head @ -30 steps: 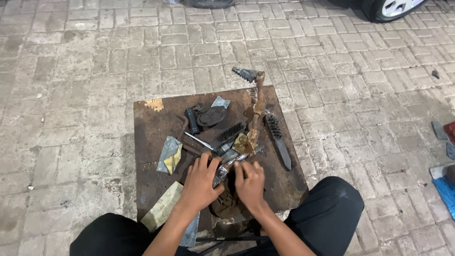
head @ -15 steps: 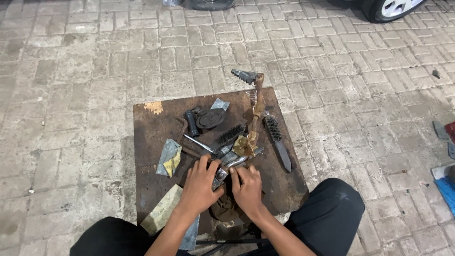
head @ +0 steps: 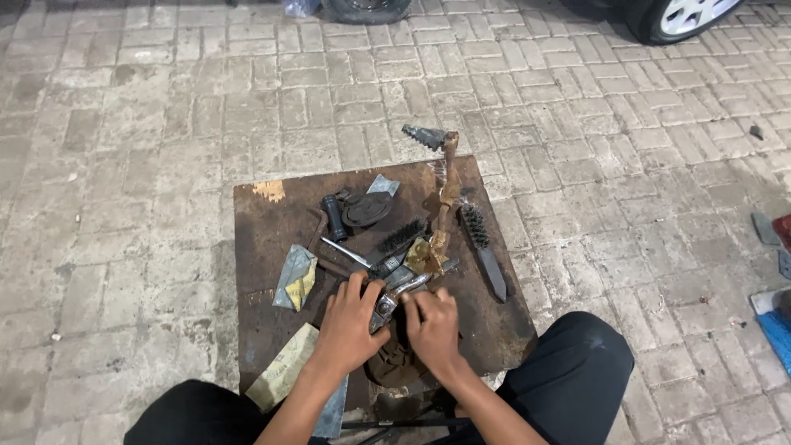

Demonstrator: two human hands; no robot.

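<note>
My 2 hands, left point(head: 350, 325) and right point(head: 432, 325), press close together on a small metal part point(head: 387, 303) lying on the board point(head: 272, 231) between my knees. I cannot tell if either truly grips it. A slip could knock it into the wire brush point(head: 482, 247) beyond, since tools crowd close.

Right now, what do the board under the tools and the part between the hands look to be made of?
The board looks like rusted sheet metal or stained wood: flat, dark brown, with a chipped pale corner; I cannot tell which. The part between the left hand and right hand looks like bare metal: grey with bright glints.
</note>
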